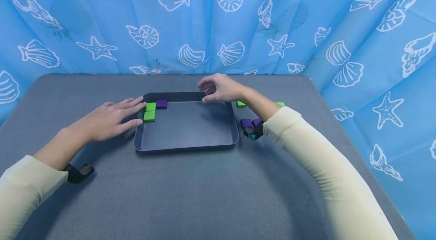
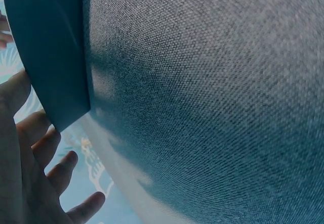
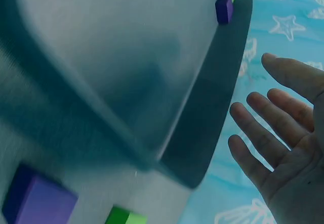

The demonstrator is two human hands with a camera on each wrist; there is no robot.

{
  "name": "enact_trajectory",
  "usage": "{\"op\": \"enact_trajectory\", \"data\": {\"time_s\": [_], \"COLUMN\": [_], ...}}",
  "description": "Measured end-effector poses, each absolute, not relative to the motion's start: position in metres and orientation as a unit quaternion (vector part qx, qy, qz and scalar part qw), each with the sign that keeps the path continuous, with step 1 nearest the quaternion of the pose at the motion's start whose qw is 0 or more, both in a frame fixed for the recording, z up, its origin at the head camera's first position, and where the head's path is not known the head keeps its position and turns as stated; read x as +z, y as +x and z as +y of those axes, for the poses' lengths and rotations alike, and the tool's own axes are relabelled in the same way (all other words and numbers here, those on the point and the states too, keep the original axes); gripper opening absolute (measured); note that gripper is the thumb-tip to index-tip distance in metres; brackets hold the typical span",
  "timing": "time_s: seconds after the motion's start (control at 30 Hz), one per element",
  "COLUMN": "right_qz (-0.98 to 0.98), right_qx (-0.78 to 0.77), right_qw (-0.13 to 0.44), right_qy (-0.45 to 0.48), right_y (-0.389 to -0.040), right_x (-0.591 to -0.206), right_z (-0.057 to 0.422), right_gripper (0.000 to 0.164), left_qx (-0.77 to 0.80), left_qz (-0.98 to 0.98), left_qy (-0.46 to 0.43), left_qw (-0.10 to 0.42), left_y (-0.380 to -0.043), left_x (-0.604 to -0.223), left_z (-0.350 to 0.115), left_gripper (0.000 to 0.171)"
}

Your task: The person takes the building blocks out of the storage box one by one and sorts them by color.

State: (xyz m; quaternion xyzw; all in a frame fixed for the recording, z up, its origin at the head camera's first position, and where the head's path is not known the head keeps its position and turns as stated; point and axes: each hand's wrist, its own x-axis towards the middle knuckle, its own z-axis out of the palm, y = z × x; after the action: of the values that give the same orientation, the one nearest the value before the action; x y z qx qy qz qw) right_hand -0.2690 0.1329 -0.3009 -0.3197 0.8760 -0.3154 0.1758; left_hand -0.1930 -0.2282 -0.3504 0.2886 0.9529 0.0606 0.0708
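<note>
A dark grey baking tray (image 1: 187, 130) lies on the table. Two green blocks (image 1: 149, 116) form a column along its left wall, and a purple block (image 1: 161, 104) sits beside the rear green one. My left hand (image 1: 114, 119) rests at the tray's left rim with fingers extended; in the left wrist view its fingers (image 2: 45, 145) are spread near the tray corner. Over the tray's back right part hovers my right hand (image 1: 223, 88), fingers loosely bent. The right wrist view shows this hand (image 3: 283, 138) holding nothing, apart from the tray.
Right of the tray lie purple blocks (image 1: 246, 123) and green blocks (image 1: 240, 104), partly hidden by the right forearm. A blue curtain (image 1: 204, 20) with shell prints hangs behind the grey table (image 1: 190, 194). Each wrist wears a black band (image 1: 79, 173).
</note>
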Motion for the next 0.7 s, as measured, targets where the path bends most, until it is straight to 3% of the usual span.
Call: {"op": "enact_trajectory", "data": {"time_s": [0.7], "right_qz": [0.885], "right_qx": [-0.269], "right_qw": [0.185], "right_qy": [-0.331], "right_y": [-0.265], "right_x": [-0.322], "right_z": [0.059], "right_gripper": [0.055], "left_qx": [0.069], "left_qz": [0.954], "left_qy": [0.282], "left_qw": [0.076], "left_y": [-0.193], "left_x": [-0.35], "left_z": [-0.229], "left_gripper": [0.069]}}
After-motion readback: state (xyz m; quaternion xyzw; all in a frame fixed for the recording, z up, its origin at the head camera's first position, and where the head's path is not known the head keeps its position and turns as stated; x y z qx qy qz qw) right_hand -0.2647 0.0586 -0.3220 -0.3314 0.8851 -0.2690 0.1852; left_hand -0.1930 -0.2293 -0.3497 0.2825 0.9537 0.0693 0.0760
